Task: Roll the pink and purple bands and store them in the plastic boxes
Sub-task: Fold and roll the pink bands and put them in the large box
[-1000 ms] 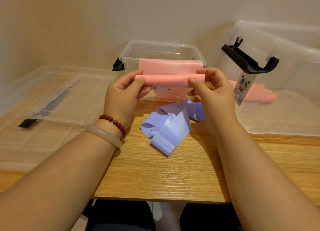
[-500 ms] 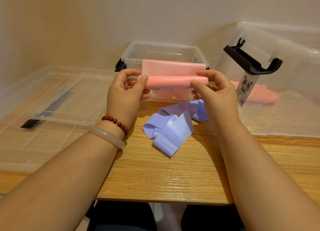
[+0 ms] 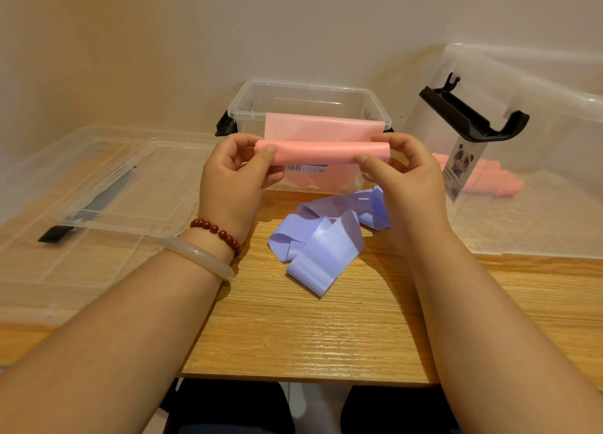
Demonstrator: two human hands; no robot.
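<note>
Hardly anything has shifted: the pink band (image 3: 321, 151), half rolled, stays raised before the small clear box (image 3: 306, 89), the left hand (image 3: 233, 185) and right hand (image 3: 404, 185) each pinching one end in a closed grip. Keeping both ends level should roll it tight. The purple band (image 3: 326, 247) lies loose on the worktop (image 3: 293, 329).

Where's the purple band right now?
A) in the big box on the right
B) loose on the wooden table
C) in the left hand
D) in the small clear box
B: the purple band lies crumpled on the table, while the left hand and right hand hold the pink band.
</note>
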